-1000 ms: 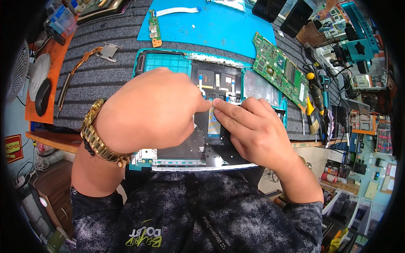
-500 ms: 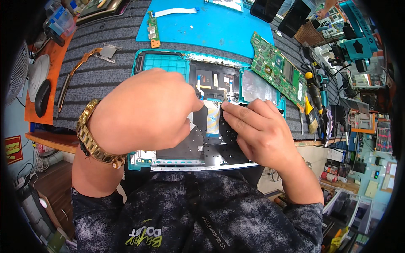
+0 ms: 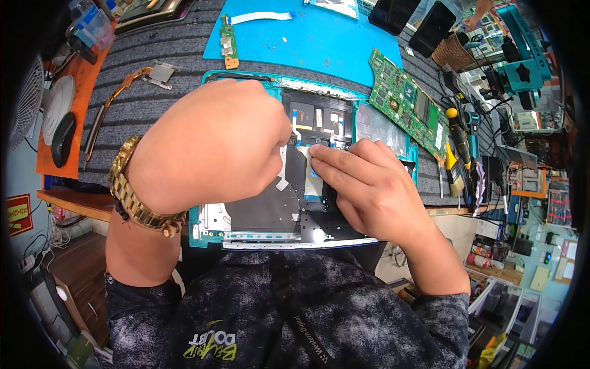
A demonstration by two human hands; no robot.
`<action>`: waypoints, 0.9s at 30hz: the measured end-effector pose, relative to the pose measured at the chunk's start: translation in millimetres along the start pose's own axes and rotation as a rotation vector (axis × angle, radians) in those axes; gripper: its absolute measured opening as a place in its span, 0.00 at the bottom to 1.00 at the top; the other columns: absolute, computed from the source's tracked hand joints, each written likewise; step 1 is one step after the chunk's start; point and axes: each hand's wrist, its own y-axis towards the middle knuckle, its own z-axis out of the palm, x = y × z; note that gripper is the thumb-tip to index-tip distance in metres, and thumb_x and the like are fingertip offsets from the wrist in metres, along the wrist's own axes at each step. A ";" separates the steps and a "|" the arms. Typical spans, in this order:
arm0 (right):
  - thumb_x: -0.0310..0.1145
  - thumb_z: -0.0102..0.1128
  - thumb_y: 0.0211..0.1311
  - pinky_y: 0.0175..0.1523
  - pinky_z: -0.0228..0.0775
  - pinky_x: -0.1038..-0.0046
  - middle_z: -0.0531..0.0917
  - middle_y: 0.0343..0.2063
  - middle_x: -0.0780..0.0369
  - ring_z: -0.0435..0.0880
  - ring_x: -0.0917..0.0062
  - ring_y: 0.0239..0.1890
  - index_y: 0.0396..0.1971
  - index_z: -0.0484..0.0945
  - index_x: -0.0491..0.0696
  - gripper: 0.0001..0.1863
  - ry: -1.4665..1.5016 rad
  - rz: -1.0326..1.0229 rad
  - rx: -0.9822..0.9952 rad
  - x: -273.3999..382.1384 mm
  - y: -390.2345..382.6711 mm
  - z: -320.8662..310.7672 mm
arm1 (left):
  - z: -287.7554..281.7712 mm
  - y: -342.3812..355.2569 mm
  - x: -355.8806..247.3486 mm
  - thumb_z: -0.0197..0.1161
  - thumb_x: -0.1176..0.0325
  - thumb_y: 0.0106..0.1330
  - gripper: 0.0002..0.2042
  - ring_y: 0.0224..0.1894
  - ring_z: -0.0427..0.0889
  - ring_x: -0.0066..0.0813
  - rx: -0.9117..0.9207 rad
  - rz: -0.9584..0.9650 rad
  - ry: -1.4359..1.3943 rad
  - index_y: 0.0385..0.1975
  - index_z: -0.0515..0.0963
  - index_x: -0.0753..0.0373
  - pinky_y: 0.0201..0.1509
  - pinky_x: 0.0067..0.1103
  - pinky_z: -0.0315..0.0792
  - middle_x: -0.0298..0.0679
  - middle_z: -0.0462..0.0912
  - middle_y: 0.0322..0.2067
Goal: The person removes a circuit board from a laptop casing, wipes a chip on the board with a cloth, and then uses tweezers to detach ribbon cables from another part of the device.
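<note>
A laptop's turquoise-edged chassis point(image 3: 258, 212) lies at the table's near edge, its black inner side up. My left hand point(image 3: 224, 141) is over its left half, fingers curled closed; the fingertips are hidden, so whatever they may hold does not show. My right hand point(image 3: 375, 190) reaches in from the right with its fingers stretched out. Its index fingertip presses on a wide ribbon cable point(image 3: 313, 187) below the touchpad's back point(image 3: 313, 120), covering part of the cable. A narrow white ribbon cable point(image 3: 295, 126) runs beside the left fingertips.
A green circuit board point(image 3: 405, 98) overlaps the chassis at right. A small board point(image 3: 228, 46) with a white cable sits on the blue mat point(image 3: 270, 43). A copper heat pipe point(image 3: 117, 95) lies left; a brush point(image 3: 455, 172) and screwdriver point(image 3: 458, 132) lie right.
My right fingertips have slid left onto the wide ribbon cable. My left hand has lifted slightly up and back from the cable's end.
</note>
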 end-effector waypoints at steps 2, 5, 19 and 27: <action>0.22 0.73 0.48 0.52 0.77 0.58 0.91 0.67 0.57 0.84 0.61 0.46 0.59 0.91 0.40 0.32 0.044 0.001 -0.003 -0.1 3.2 1.7 | -0.6 0.3 -0.3 0.69 0.72 0.59 0.10 0.35 0.90 0.61 0.009 -0.010 0.000 0.33 0.92 0.71 0.42 0.46 0.84 0.56 0.89 0.29; 0.22 0.73 0.47 0.52 0.77 0.58 0.91 0.67 0.56 0.84 0.61 0.46 0.59 0.91 0.39 0.33 0.045 -0.013 0.001 1.5 6.0 2.6 | -0.9 0.7 -1.3 0.69 0.72 0.59 0.09 0.34 0.89 0.60 0.015 -0.019 0.005 0.33 0.93 0.71 0.41 0.46 0.83 0.56 0.88 0.28; 0.26 0.75 0.57 0.53 0.77 0.62 0.91 0.64 0.61 0.85 0.67 0.49 0.58 0.92 0.41 0.25 -0.035 -0.036 0.020 7.0 13.5 4.3 | 1.3 0.2 0.0 0.70 0.72 0.60 0.08 0.32 0.88 0.61 -0.049 0.014 0.010 0.30 0.91 0.70 0.39 0.46 0.81 0.55 0.86 0.26; 0.23 0.74 0.55 0.57 0.82 0.59 0.92 0.63 0.61 0.86 0.64 0.51 0.57 0.92 0.42 0.26 0.074 -0.030 0.006 1.6 20.5 4.5 | 0.4 1.2 -0.4 0.70 0.71 0.59 0.08 0.32 0.87 0.62 -0.027 -0.007 -0.017 0.30 0.90 0.70 0.39 0.46 0.82 0.57 0.86 0.26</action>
